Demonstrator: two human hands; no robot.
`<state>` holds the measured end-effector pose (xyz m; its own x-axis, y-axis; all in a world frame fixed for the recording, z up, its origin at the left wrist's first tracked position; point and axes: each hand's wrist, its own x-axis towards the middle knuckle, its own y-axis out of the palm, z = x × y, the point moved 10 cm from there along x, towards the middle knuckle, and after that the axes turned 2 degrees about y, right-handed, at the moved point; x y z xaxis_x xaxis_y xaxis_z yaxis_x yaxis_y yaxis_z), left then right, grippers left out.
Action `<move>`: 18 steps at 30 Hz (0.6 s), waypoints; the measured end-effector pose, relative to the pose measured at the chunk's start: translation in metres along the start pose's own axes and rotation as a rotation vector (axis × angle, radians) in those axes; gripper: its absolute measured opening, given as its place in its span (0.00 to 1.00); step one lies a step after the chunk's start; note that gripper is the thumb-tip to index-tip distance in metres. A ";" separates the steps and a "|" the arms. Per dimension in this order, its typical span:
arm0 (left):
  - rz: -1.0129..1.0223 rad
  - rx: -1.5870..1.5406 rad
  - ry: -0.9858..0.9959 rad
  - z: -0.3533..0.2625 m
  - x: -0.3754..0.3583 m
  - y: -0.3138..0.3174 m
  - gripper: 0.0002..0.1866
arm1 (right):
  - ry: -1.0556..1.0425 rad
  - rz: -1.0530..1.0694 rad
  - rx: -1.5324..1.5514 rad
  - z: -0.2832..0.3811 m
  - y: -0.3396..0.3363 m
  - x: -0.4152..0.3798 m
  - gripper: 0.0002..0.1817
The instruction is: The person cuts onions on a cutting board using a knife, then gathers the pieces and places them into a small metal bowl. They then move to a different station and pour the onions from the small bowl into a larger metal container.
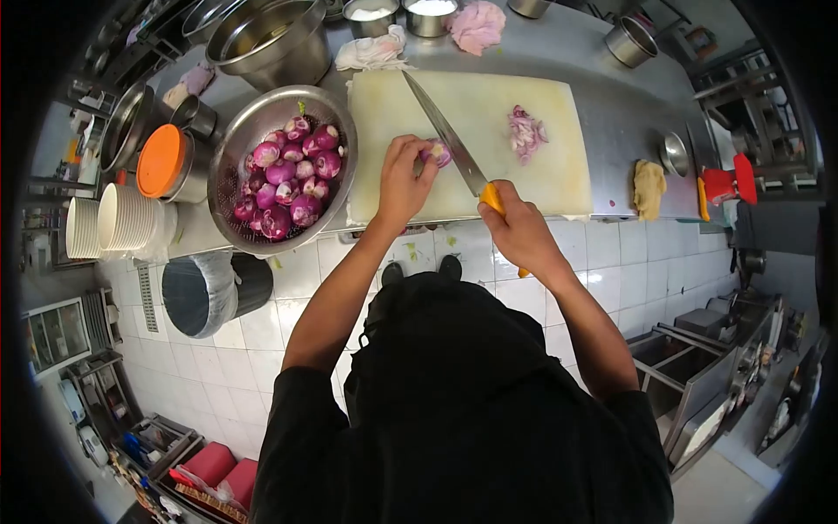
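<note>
My left hand (406,179) is closed on a peeled red onion (436,154), its fingertips holding the onion against the white cutting board (384,105). In my right hand (517,229) is a kitchen knife (449,135), gripped by its yellow handle. The long blade points away from me and to the left, just right of the onion. A small pile of chopped red onion (526,134) lies on the right part of the board. Left of the board, a steel colander (229,148) holds several whole peeled red onions (281,171).
Beyond the board are a crumpled white cloth (375,50), a pink cloth (477,26) and a large steel pot (271,44). An orange lid (161,160) and stacked white bowls (127,218) stand left. A yellow cloth (648,188) lies right. Below the counter is a lined bin (196,293).
</note>
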<state>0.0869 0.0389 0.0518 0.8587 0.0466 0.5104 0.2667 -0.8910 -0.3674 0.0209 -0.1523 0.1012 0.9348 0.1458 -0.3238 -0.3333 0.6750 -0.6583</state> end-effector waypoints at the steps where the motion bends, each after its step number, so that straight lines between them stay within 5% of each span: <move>1: -0.006 -0.019 -0.003 0.000 0.000 -0.001 0.12 | -0.009 0.004 -0.007 0.002 0.002 0.000 0.19; 18: -0.093 0.004 -0.019 -0.004 0.000 -0.011 0.11 | 0.000 0.062 -0.347 0.025 0.032 0.016 0.13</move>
<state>0.0823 0.0473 0.0590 0.8383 0.1380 0.5274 0.3475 -0.8807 -0.3220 0.0286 -0.1106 0.0918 0.9113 0.1789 -0.3708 -0.4116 0.3784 -0.8291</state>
